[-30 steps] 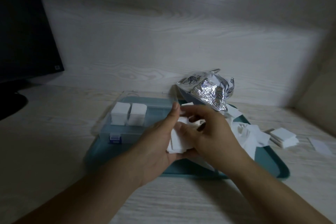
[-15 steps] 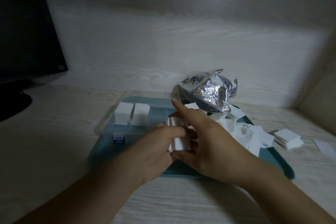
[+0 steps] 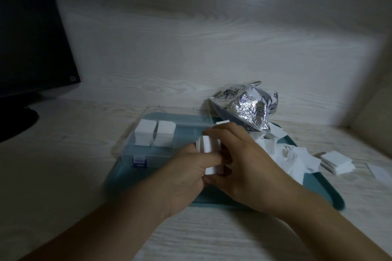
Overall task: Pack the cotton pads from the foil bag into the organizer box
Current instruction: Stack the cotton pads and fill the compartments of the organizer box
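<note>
We grip 1 white stack of square cotton pads (image 3: 209, 150) between our left hand (image 3: 188, 178) and right hand (image 3: 239, 163), just right of the clear plastic organizer box (image 3: 169, 133).

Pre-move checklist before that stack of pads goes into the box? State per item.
1. Stack of pads held by both hands, left hand and right hand: ok.
2. Stack squared up: cannot tell, blurred.
3. Box open on the tray: ok.
4. Free space in the box beside the two packed stacks: ok, right part looks empty.
5. Loose pads left on the tray below the foil bag: not ok, more to pack.
</note>
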